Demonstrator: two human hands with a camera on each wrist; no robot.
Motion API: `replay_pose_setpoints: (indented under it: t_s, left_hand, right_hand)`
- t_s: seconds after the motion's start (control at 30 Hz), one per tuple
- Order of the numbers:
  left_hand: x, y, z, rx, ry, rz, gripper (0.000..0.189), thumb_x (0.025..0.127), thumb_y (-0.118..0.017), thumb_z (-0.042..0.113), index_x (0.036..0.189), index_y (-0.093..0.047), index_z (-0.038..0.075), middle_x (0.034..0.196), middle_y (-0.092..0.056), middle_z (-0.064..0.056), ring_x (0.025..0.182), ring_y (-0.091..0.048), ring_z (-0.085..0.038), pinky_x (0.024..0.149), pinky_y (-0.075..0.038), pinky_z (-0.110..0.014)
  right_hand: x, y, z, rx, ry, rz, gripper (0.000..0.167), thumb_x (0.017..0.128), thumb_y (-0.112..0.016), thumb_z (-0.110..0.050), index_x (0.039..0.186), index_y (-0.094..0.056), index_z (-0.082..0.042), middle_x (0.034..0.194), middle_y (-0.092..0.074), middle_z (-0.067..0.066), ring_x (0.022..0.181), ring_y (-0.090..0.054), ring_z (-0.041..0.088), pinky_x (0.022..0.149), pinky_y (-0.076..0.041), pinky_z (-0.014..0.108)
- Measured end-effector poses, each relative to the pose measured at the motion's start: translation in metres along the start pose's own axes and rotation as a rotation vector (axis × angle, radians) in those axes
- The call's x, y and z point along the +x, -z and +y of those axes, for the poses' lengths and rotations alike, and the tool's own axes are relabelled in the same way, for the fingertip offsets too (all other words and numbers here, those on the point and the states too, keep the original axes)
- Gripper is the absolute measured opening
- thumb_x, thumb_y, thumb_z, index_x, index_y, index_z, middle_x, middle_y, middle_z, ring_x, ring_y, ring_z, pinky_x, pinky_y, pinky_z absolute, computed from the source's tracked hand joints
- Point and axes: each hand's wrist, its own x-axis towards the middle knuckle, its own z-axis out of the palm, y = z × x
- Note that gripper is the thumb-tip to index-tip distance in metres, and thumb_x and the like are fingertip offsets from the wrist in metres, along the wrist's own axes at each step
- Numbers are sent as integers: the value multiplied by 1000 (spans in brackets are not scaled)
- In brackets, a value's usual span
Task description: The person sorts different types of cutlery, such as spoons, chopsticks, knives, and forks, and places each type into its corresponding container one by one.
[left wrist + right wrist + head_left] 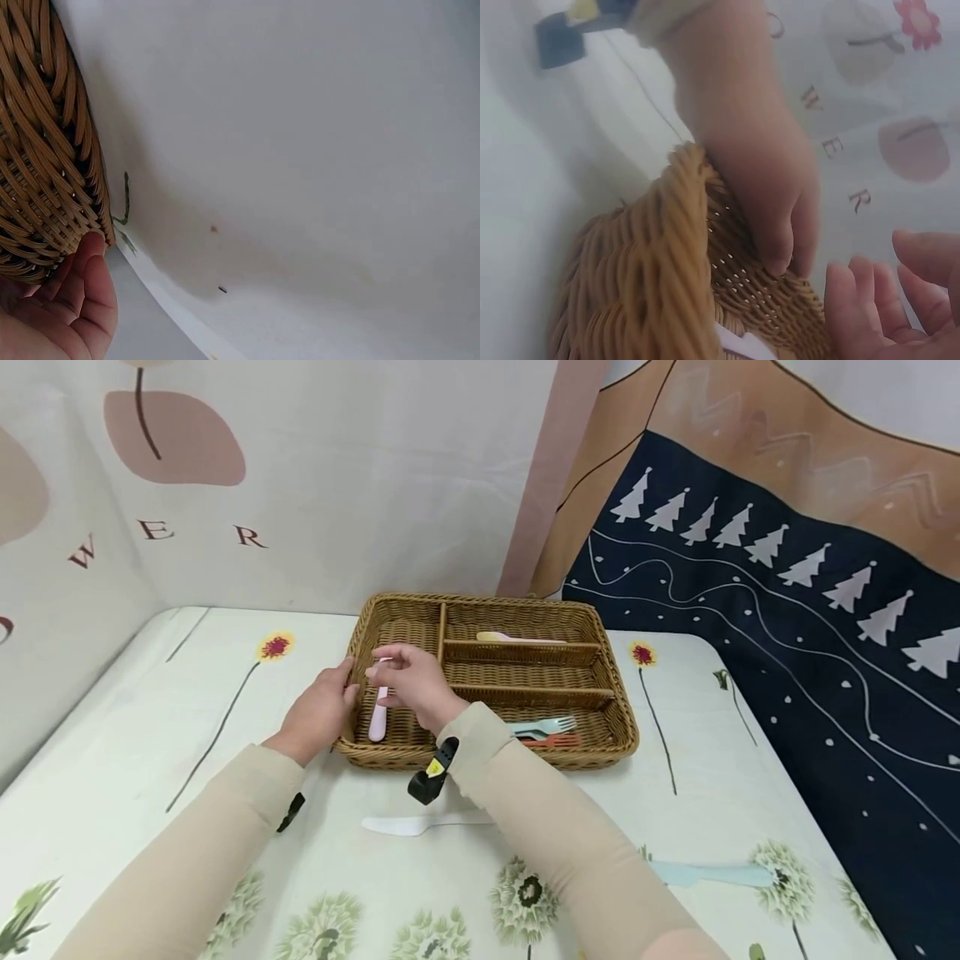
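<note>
A brown wicker basket with several compartments stands on the table. My left hand grips its left rim, and in the left wrist view the fingers curl against the woven side. Over the left compartment hovers my right hand, fingers loosely bent with nothing seen between them; the right wrist view shows this hand with thumb and fingers apart. Beneath it a lilac utensil lies lengthwise in that compartment, partly covered by the hand. In the right wrist view only part of this utensil shows.
A pale pink utensil with a yellowish end lies in the back compartment. A light blue fork and an orange fork share the front one. On the tablecloth are a white knife and a light blue utensil, partly behind the right sleeve.
</note>
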Motion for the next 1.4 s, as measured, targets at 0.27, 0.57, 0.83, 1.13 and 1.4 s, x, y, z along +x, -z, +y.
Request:
replay_pose_setpoints:
  t_s: [0.27, 0.57, 0.83, 1.13, 1.4]
  left_hand:
    - [0, 1, 0, -12, 0, -4, 55, 106, -33, 17, 151, -14, -7, 140, -35, -37, 127, -42, -49, 104, -36, -59]
    - [-1, 0, -1, -14, -9, 5, 55, 105, -33, 17, 151, -15, -8, 140, -35, -37, 128, -39, -50, 106, -34, -60]
    - [0, 0, -1, -13, -17, 10, 55, 105, -33, 16, 151, -15, -8, 140, -34, -38, 129, -37, -51, 107, -33, -60]
    - [-2, 0, 2, -6, -11, -6, 55, 106, -32, 17, 151, -13, -8, 140, -33, -38, 129, -37, -50, 107, -33, -59]
    - [-1, 0, 1, 5, -8, -9, 55, 106, -31, 18, 151, -12, -8, 141, -33, -38, 130, -37, -49, 107, -32, -58]
  right_hand:
    - [-22, 9, -1, -118, 45, -81, 32, 90, -68, -6, 122, -63, -7, 94, -60, 1, 82, -63, 20, 79, -58, 43]
    - [-43, 18, 10, -241, 140, -162, 30, 90, -66, -1, 120, -63, -3, 101, -63, 9, 79, -60, 10, 73, -59, 33]
    - [-70, 29, 20, -453, 293, -283, 34, 88, -69, -2, 122, -62, 2, 104, -65, 15, 82, -57, 5, 71, -49, 14]
    - [-88, 42, 36, -566, 259, -345, 31, 87, -70, -2, 118, -66, -1, 106, -67, 14, 89, -61, 7, 80, -50, 16]
    - [-97, 54, 45, -703, 254, -380, 29, 89, -68, -3, 118, -66, -2, 107, -68, 10, 88, -60, 6, 77, -50, 15]
